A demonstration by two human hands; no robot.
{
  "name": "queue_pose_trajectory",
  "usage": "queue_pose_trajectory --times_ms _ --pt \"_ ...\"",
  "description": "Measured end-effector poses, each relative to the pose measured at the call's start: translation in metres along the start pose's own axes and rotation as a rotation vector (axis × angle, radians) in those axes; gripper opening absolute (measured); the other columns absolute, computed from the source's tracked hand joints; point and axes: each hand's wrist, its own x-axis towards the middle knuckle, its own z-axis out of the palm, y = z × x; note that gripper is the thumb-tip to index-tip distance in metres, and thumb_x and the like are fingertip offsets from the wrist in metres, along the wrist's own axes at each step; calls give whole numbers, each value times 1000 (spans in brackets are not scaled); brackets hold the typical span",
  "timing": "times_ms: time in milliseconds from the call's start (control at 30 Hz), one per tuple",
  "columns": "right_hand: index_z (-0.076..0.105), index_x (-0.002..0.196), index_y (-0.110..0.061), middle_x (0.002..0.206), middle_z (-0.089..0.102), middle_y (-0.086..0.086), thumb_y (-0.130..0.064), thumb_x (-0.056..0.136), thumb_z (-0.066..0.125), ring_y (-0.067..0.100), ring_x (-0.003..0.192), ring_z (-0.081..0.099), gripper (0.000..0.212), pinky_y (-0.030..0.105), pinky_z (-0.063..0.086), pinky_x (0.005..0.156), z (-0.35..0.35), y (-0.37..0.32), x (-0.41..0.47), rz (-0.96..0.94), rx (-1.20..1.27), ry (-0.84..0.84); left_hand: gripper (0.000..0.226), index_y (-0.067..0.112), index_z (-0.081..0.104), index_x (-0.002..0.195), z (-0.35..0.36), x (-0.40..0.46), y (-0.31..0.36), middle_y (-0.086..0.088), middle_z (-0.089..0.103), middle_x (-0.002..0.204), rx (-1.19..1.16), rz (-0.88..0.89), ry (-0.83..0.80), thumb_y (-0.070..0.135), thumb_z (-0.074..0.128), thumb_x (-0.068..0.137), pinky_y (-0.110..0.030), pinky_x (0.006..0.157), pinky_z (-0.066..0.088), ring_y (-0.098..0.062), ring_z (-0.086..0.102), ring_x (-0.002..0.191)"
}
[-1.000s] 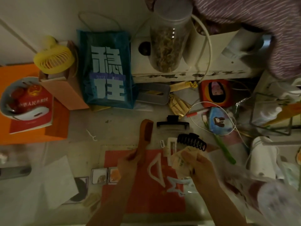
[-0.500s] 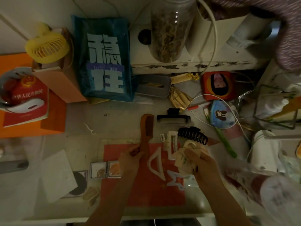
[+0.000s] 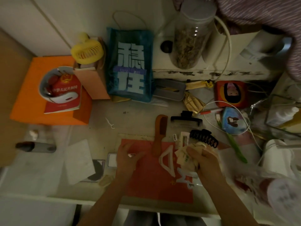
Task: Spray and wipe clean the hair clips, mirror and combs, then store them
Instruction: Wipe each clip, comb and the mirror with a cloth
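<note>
The brown comb (image 3: 160,132) lies free on the desk, its handle on the red mat (image 3: 154,185). My left hand (image 3: 128,156) hovers left of it, fingers loosely spread over a small square mirror (image 3: 112,159), holding nothing I can see. My right hand (image 3: 203,160) grips a crumpled cloth (image 3: 183,156). A white triangle clip (image 3: 167,160) lies between the hands, with a pale star clip (image 3: 184,178) below it. Beyond the cloth lie a black claw clip (image 3: 203,137), a white rectangular clip (image 3: 184,138) and a black bar clip (image 3: 186,120).
A teal bag (image 3: 130,62), a yellow fan (image 3: 88,51) and a tall jar (image 3: 190,38) stand at the back. An orange box (image 3: 32,98) sits at the left, white paper (image 3: 78,162) beside the mat. Cables, a green stick (image 3: 236,147) and bottles crowd the right.
My left hand let go of the brown comb and moved left to the small mirror. The comb now lies on the desk. My right hand still grips the cloth.
</note>
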Motion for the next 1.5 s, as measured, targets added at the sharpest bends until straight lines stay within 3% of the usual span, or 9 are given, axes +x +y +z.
queue_pose_trajectory --times_ms 100,200,300,400,567,733,1233,1367,1500 --pt "68 84 -3 77 73 12 -9 83 65 27 72 70 6 38 59 61 14 4 -9 47 6 -32 64 16 59 123 -29 -5 -9 1 49 117 70 39 -1 22 85 66 -34 93 46 -21 54 107" --pt "67 91 -3 82 73 13 -12 81 68 28 75 71 13 43 59 66 30 12 -17 108 4 -42 66 21 59 122 -54 -7 -29 2 48 115 99 53 2 21 87 62 -41 96 48 -24 55 109" --pt "66 88 -2 79 73 14 -9 82 67 29 70 70 9 42 57 63 48 23 -27 113 19 -25 71 15 54 129 -75 -3 -43 -6 45 124 207 64 -21 17 85 65 -26 96 37 -20 47 113" --pt "65 91 1 89 71 20 -7 83 66 34 79 69 12 44 57 69 68 36 -38 97 41 3 75 10 55 129 -93 7 -59 -15 49 126 224 89 -58 17 87 63 -28 97 39 -22 49 110" --pt "66 92 0 87 72 17 -9 84 65 33 80 69 12 51 56 77 104 70 -57 108 40 72 69 11 54 129 -107 24 -86 -12 51 122 230 141 -211 18 84 68 -8 92 33 -10 44 104" --pt "66 90 -2 97 66 28 -8 83 65 42 86 65 10 58 52 79 131 99 -70 79 78 182 69 17 49 133 -109 38 -100 -6 45 126 185 198 -372 17 81 72 -16 96 33 -14 47 112" --pt "67 90 -3 88 69 17 -11 83 63 34 84 66 11 51 52 81 142 129 -86 103 134 229 71 14 55 125 -106 53 -112 -8 55 118 194 360 -411 14 87 62 -32 94 47 -23 54 109" --pt "67 91 -2 88 70 17 -14 82 63 33 81 67 16 48 54 77 137 133 -83 105 119 200 69 14 55 125 -107 56 -113 -2 58 114 169 356 -418 14 86 64 -6 83 40 -13 54 100" --pt "67 88 -4 83 70 14 -19 77 65 28 75 68 18 43 55 70 133 134 -78 115 117 169 62 18 55 122 -112 54 -105 9 61 102 125 326 -469 8 83 67 -3 76 43 0 58 87"
